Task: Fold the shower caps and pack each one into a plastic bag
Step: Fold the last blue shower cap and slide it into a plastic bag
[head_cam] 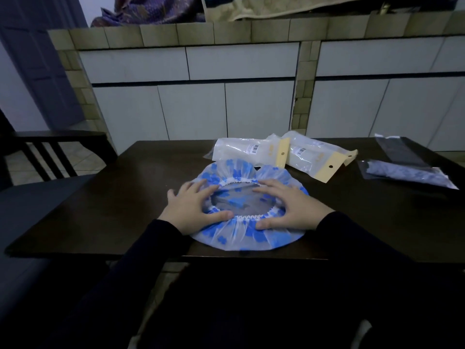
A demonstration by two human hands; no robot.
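A clear shower cap with blue flower prints lies spread flat near the front edge of the dark table, its white elastic opening facing up. My left hand presses flat on the cap's left side, fingers spread along the elastic rim. On the right side my right hand rests the same way, thumb on the near rim. Behind the cap lie two plastic bags with yellow header strips, one partly under the cap's far edge and the other to its right.
At the table's far right lie a clear bag holding something dark and another dark flat bag. A dark wooden chair stands at the left. A tiled counter wall rises right behind the table.
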